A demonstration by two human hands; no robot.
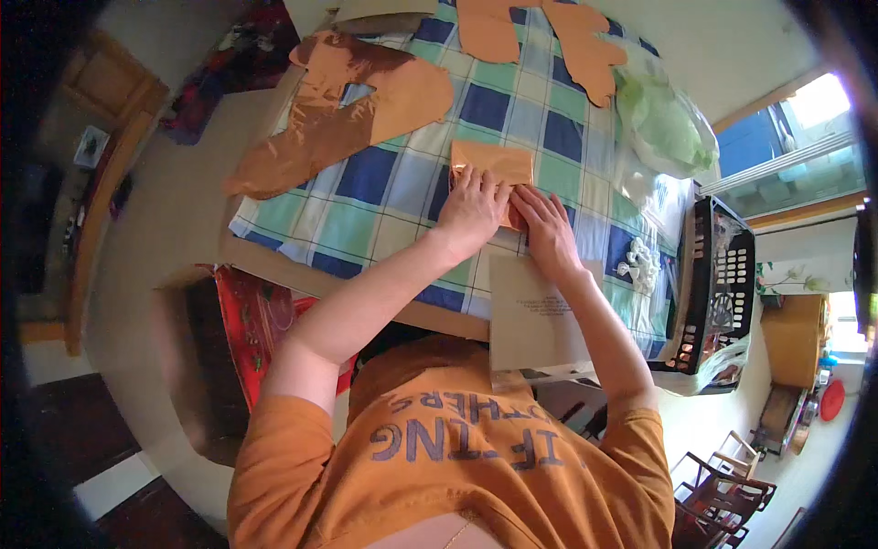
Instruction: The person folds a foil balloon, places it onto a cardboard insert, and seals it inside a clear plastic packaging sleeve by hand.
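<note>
Covering most of the table [448, 317] is a cloth [368, 174] with blue, green and white squares. A big, shiny, copper-colored foil shape [343, 123] lies flat at the far left. On the right is a black crate [692, 293] with holes in its sides. A see-through green bag [663, 119] sits at the far right. A pale card [540, 316] is at the near edge, by the right wrist. Two flat orange shapes [583, 50] lie at the far side. The folded foil [494, 160] is near the middle of the cloth, under both hands. The left hand [474, 212] lies flat on it, fingers a little bit apart. The right hand [547, 229] rests on its right side, fingers straight and close together; its thumb is hard to see. A little white bunch [642, 263] lies near the crate.
</note>
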